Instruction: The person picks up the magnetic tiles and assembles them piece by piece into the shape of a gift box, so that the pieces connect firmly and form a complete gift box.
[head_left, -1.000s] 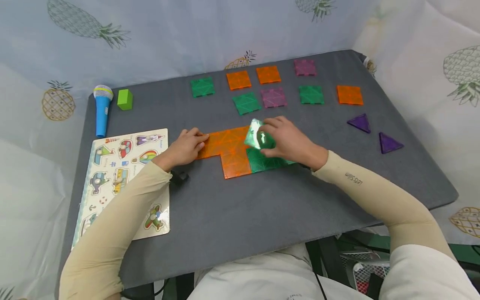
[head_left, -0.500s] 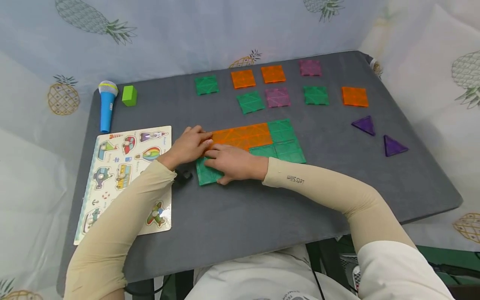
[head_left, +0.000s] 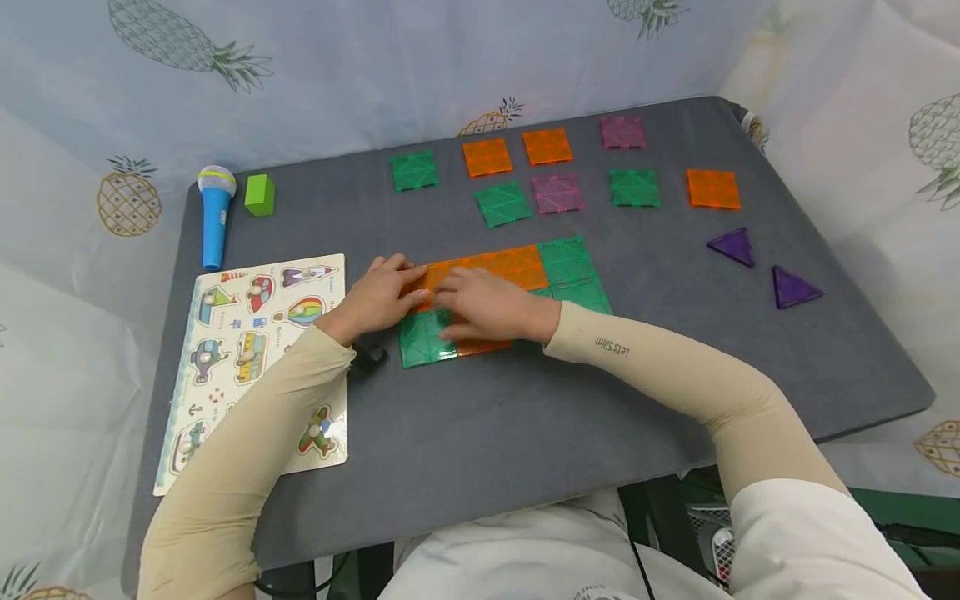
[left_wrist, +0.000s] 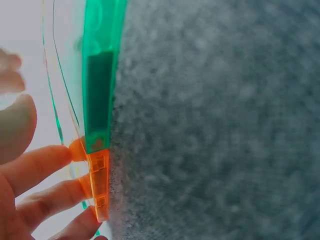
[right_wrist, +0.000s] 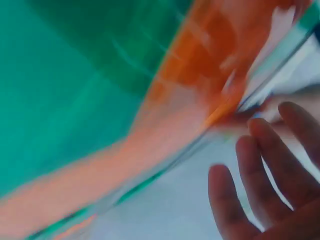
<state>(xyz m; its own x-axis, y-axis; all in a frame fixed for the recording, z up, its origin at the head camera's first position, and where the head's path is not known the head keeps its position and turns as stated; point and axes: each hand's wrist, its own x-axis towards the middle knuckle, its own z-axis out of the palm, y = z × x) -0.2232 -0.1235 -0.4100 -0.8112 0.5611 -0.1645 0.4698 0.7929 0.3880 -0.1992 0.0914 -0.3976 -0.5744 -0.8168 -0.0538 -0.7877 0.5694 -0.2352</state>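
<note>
In the head view a flat sheet of see-through magnetic tiles lies mid-table, joining orange tiles [head_left: 517,265] to green tiles [head_left: 567,262] on the right. A green tile [head_left: 426,340] sits at its front left corner, beside an orange one. My left hand [head_left: 380,298] touches the left edge of the sheet, fingers extended on an orange tile [left_wrist: 100,185] in the left wrist view. Over the middle of the sheet is my right hand [head_left: 491,304], hiding part of it; its fingers [right_wrist: 267,170] are loose and grip nothing in the blurred right wrist view.
Loose green, orange and pink square tiles [head_left: 558,193] are spread along the back, with two purple triangles [head_left: 795,287] at right. A picture peg board [head_left: 251,350] lies left under my forearm. Behind it are a toy microphone [head_left: 215,218] and a green block [head_left: 259,195].
My right hand first held a green tile above the sheet, then brought it to the front left corner. It has now let go and drawn slightly right. The left hand stays at the edge.
</note>
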